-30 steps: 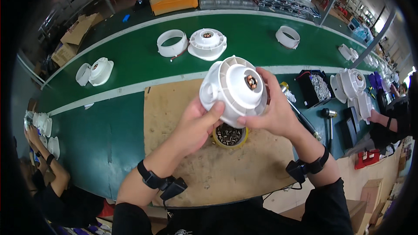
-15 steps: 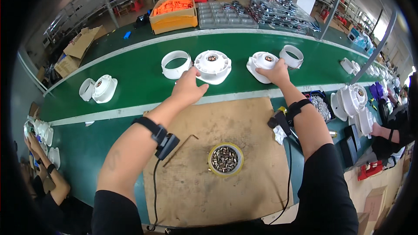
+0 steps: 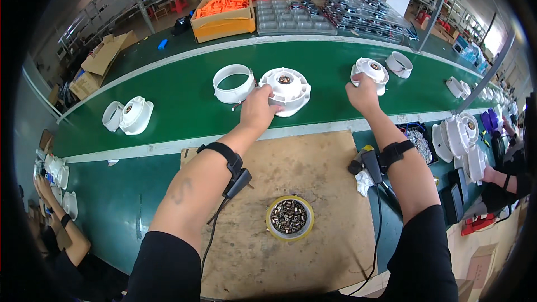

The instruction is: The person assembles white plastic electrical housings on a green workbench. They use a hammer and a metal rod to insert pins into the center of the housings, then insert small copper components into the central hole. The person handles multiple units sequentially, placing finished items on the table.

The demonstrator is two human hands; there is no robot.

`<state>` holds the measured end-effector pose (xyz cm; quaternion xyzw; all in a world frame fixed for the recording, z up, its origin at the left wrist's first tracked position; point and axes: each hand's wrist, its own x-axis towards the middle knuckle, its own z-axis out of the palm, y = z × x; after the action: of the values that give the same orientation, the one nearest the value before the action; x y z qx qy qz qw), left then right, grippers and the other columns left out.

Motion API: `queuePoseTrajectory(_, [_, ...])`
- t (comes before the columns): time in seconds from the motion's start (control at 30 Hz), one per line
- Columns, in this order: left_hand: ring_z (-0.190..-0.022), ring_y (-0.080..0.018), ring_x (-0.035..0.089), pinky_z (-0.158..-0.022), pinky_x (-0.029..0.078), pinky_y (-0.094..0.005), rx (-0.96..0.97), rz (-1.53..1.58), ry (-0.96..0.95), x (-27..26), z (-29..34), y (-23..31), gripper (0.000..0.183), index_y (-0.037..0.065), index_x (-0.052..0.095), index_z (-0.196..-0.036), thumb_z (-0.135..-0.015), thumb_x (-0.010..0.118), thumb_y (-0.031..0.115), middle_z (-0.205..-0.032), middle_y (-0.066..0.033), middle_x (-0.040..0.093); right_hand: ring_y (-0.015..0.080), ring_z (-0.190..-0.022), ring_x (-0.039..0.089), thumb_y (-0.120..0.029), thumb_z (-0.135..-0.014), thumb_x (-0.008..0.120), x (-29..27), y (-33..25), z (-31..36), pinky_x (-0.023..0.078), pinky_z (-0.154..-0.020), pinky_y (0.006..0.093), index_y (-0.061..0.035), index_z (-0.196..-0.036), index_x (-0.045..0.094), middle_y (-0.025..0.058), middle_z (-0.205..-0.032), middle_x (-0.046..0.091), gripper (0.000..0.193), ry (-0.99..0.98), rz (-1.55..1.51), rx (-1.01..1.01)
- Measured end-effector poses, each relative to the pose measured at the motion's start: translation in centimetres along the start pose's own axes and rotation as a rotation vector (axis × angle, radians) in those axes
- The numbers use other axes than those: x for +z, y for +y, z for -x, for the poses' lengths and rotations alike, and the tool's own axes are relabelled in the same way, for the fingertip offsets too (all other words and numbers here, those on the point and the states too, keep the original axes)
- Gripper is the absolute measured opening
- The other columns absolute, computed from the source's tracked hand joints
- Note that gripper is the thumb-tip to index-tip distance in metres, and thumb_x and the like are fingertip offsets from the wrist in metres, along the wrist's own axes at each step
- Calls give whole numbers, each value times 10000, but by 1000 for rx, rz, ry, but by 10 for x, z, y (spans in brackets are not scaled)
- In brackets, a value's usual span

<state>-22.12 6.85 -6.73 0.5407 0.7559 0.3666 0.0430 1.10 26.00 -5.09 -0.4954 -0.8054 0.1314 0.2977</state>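
Observation:
My left hand [image 3: 258, 113] has its fingers and thumb closed on the near left edge of a white round plastic housing [image 3: 297, 99], which has a copper-coloured centre. A white ring [image 3: 218, 90] stands on the green belt just left of that housing, with a small wire end by its base. Farther right, my right hand [image 3: 363, 98] grips the near left side of a second white housing [image 3: 380, 76]. Beyond it to the right is another white ring [image 3: 405, 72], apart from my fingers. Both housings rest on the belt; my fingertips are partly hidden.
A bowl [image 3: 270, 225] of small metal parts sits on the cardboard sheet [image 3: 319, 173]. Another housing [image 3: 137, 117] is on the belt at left. At right lie a power tool [image 3: 366, 159], a screw bin [image 3: 418, 141] and stacked housings [image 3: 460, 134]. Co-workers' arms show at both sides.
My right hand has shifted right and away with its housing, and the ring beside it sits farther right too. My left hand and its housing have moved slightly right.

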Motion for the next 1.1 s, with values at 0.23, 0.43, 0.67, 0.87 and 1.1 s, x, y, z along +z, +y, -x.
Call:
queuePoseTrajectory(0.23, [-896,-283,631,-784,483,-363,213,189,73,-55,43,35,343,23,542,-942,-730,810,53,-951,-119,623,389,-1210,543,70,-793,585,-44,-54,67,466,-1005,437,-40,-1419,435,237,-1353,521,654,-232,-274,-473])
queuePoseTrajectory(0.43, [-899,-122,625,-796,521,-269,-185,757,-446,-127,114,86,448,32,465,-1270,-1034,509,410,-1036,-45,630,139,-774,623,-191,-968,632,-102,-83,145,503,-703,275,5,-1190,583,82,-920,672,300,-183,-724,-433])
queuePoseTrajectory(0.67, [-590,-167,645,-527,498,-275,-600,750,-731,-133,188,76,505,7,515,-1126,-1064,229,419,-741,-94,656,107,-504,553,-238,-1005,576,-129,-104,242,414,-469,287,32,-789,581,69,-560,553,345,-598,-485,87])
queuePoseTrajectory(0.87, [-534,-144,601,-480,441,-257,-553,507,-704,-130,208,71,374,2,537,-1083,-1043,390,343,-732,-95,666,193,-498,573,-245,-992,574,-130,-97,269,437,-493,349,30,-772,568,134,-564,554,352,-538,-331,-1])
queuePoseTrajectory(1.1, [-649,-163,626,-554,454,-310,-534,700,-473,-123,203,66,417,-9,567,-1044,-1036,433,385,-759,-107,657,436,-638,607,-257,-970,538,-110,-102,261,464,-578,499,-3,-781,613,227,-641,604,326,-295,-69,-150])
